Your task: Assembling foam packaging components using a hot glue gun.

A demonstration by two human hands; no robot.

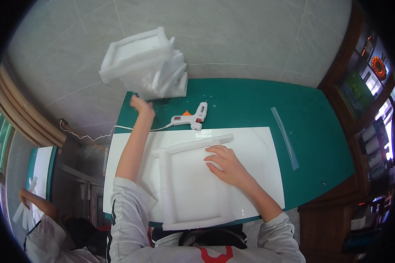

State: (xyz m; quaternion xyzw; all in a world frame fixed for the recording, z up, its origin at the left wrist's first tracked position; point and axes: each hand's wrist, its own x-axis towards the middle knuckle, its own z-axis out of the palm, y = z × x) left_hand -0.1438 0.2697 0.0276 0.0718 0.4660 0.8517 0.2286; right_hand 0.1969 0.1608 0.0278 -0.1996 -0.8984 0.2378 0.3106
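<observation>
My left hand (141, 106) reaches far across the green table (320, 131) and grips the bottom of a stack of white foam frames (147, 63) at the table's far left corner; the stack is tilted. My right hand (226, 164) lies flat, fingers apart, on a white foam frame (169, 184) made of a sheet with raised foam strips along its edges. That frame rests on a large white board (259, 144) in front of me.
A white hot glue gun (192, 118) lies on the table beyond the board, its cord running off to the left. A clear glue stick strip (285, 138) lies at the right. Another person (44, 219) sits at lower left, holding foam pieces. Wooden shelves stand at right.
</observation>
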